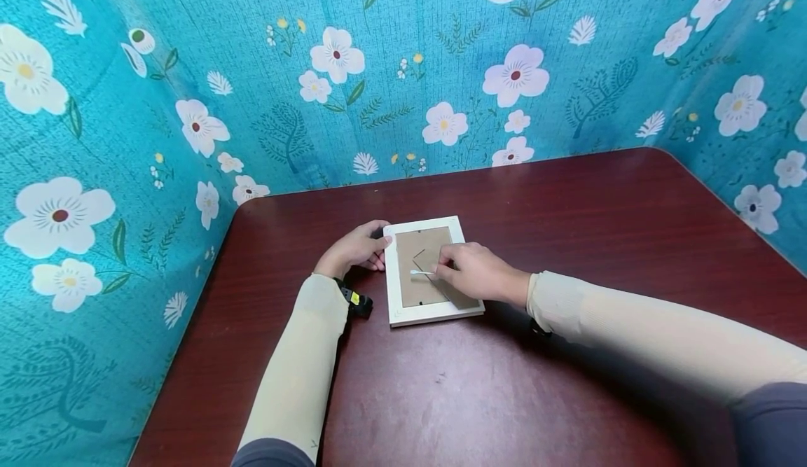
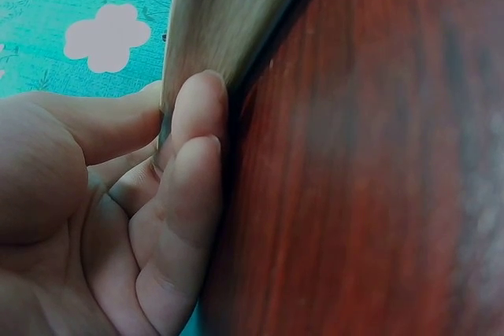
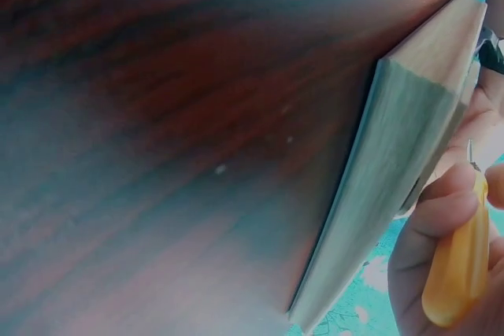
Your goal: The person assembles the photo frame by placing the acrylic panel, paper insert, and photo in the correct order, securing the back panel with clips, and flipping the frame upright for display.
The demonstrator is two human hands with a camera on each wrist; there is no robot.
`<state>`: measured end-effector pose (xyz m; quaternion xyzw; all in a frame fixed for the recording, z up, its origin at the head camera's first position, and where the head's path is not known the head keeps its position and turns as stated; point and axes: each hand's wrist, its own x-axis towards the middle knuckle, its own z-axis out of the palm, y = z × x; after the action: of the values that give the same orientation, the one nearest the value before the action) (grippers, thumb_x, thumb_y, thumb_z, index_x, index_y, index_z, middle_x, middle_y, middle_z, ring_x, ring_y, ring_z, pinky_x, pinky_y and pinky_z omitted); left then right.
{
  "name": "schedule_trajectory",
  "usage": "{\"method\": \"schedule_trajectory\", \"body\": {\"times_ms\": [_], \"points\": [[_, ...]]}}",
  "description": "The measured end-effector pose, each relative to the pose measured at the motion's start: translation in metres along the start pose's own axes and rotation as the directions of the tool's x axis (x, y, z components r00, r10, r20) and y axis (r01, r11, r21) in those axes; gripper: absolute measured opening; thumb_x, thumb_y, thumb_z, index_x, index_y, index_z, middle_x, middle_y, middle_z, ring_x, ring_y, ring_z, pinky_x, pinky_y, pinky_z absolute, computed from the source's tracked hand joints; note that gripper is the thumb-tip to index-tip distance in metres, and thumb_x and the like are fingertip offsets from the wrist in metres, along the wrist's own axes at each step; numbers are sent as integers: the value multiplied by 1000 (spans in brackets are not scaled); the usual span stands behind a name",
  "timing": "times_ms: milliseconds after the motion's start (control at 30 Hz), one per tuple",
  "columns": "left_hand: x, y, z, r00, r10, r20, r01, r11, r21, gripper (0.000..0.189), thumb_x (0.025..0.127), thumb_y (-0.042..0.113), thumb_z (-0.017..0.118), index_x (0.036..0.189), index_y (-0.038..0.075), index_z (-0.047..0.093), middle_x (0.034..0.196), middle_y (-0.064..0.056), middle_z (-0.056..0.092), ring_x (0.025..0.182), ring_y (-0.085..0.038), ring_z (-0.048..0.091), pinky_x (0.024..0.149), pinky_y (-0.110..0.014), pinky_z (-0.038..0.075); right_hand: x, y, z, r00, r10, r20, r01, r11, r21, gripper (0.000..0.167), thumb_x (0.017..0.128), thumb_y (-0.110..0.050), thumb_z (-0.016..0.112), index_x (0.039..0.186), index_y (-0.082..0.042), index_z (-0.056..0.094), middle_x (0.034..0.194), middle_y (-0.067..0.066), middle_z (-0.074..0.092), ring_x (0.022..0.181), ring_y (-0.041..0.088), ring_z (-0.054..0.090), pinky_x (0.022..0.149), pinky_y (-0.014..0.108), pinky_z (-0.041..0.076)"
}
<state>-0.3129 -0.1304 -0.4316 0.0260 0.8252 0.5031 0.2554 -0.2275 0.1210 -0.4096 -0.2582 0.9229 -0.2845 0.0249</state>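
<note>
picture frame [image 1: 394,285] lying back-up on tabletop [image 1: 599,243] | left hand [image 1: 359,248] pinching its left edge | right hand [image 1: 476,271] gripping yellow-handled tool [image 3: 458,261] over backing board [image 1: 411,290] | steady bracing, light pressure probably sparing the board

room before frame [image 1: 416,290], right forearm [image 1: 630,320] barring right, curtain [image 1: 403,127] behind

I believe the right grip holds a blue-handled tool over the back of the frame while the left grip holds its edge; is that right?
Not quite: the tool has a yellow handle, not blue, as the right wrist view shows. The right grip holds it over the back of the frame, and the left grip holds its edge.
</note>
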Motion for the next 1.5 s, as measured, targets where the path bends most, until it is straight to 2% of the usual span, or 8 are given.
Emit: {"method": "schedule_trajectory", "body": {"times_ms": [133,367,833,1067,1500], "points": [[0,0,0,1000,3,-1,-3,1000,2,36,103,22,51,138,18,43,74,-13,59,56,-21,62,56,-31,53,3,2,2,1000,13,-6,-13,1000,2,17,97,-22,60,80,-18,61,63,-6,51,56,11,43,51,29,38],[-2,2,-1,1000,14,-5,-14,1000,14,34,103,22,51,136,17,45,74,-14,59,55,-21,61,55,-31,53,10,0,3,999,37,-6,-37,999,8,10,95,-21,62,86,-17,62,69,-6,57,56,12,46,52,29,39],[1,0,1,1000,25,-1,-25,1000,6,33,103,19,50,135,15,44,71,-14,60,53,-19,61,53,-30,53,29,-7,6,999,45,11,-45,999,-20,13,95,-24,63,87,-15,62,69,-6,58,57,12,46,52,30,38],[2,1,2,1000,12,-5,-12,1000,14,33,103,19,51,135,16,45,74,-15,60,55,-21,61,54,-32,53,39,-6,5,998,55,28,-54,998,-33,12,95,-24,63,87,-14,62,71,-4,59,60,13,49,54,29,40],[0,-1,0,1000,22,-4,-22,999,27,34,103,21,52,136,15,44,74,-14,60,55,-21,61,55,-32,54,50,-9,6,997,68,34,-65,995,-78,12,98,-21,58,90,-13,62,71,-3,59,61,13,52,57,30,43]]}}
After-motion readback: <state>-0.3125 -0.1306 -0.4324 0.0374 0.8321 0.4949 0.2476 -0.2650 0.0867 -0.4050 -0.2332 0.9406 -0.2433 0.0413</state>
